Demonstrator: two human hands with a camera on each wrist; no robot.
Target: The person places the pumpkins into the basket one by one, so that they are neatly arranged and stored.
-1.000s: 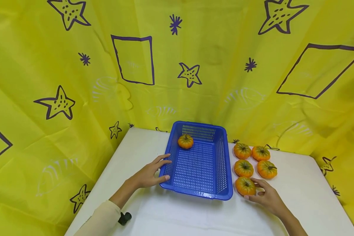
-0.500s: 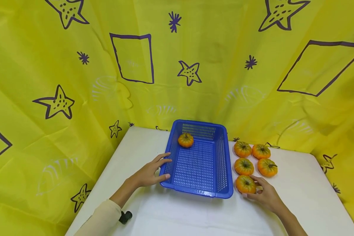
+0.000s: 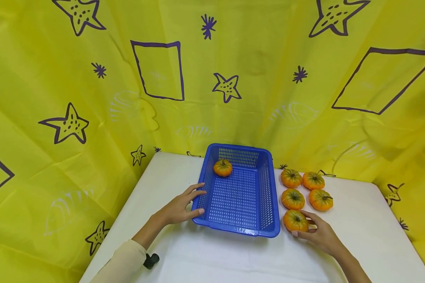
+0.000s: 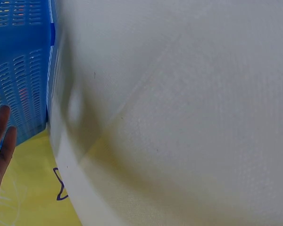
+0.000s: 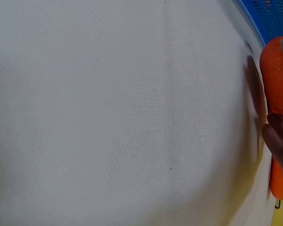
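A blue plastic basket (image 3: pixel 233 230) with slotted walls stands on the white table, with one small orange pumpkin (image 3: pixel 222 168) in its far left corner. My left hand (image 3: pixel 178 206) rests at the basket's left rim, fingers spread and fairly straight; in the left wrist view its fingers (image 4: pixel 4 146) lie against the slotted wall. Right of the basket, my right hand (image 3: pixel 320 234) holds the nearest pumpkin (image 3: pixel 295 221) between thumb and fingers. That pumpkin (image 5: pixel 277 80) shows its smooth orange side in the right wrist view. Its far side is hidden from that camera.
Several more pumpkins (image 3: pixel 292 199) sit grouped just beyond the held one, close to the basket's right wall. A yellow curtain (image 3: pixel 255 125) with purple starfish drawings hangs behind the table (image 3: pixel 205 259). A small black object (image 3: pixel 151 260) lies by the left sleeve.
The right hand's thumb and fingers have settled around the nearest pumpkin, which has shifted only slightly. My left hand stays at the basket rim, and the head view has tilted a little.
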